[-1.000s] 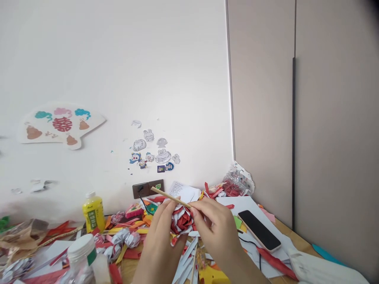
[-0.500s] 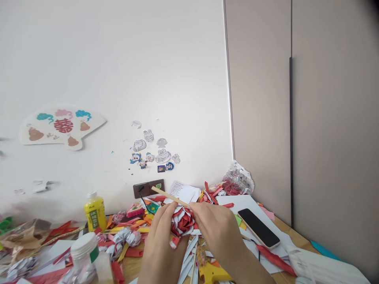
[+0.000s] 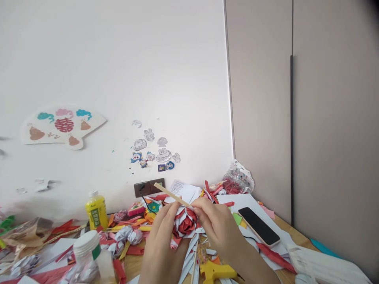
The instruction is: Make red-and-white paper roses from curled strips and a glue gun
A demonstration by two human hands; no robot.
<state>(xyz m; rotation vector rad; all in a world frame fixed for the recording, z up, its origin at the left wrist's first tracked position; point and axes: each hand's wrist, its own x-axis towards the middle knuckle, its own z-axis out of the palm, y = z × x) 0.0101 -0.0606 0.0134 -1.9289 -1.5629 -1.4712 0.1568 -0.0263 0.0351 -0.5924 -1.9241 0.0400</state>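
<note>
A red and white paper flower (image 3: pixel 186 221) with layered petals sits between my two hands near the bottom middle. My left hand (image 3: pixel 164 240) is wrapped round its left side, with the palm and some fingers hidden. Fingers of my right hand (image 3: pixel 217 225) are pinched at the upper right of the flower, on the lower end of a thin pale wooden stick (image 3: pixel 170 193). The stick slants up to the left, past my left fingertips. Below my right hand lies a yellow glue gun (image 3: pixel 217 271).
Paper strips and crumpled paper flowers (image 3: pixel 127 235) cover much of the table. A yellow bottle (image 3: pixel 97 212) and a white-lidded jar (image 3: pixel 86 244) stand left. On white paper at the right lies a phone (image 3: pixel 259 227). A clear plastic bag (image 3: pixel 239 177) rests against the wall.
Both hands keep their hold. The flower and stick have shifted slightly to the right, and the right fingers have bent a little more around the stick's end.
</note>
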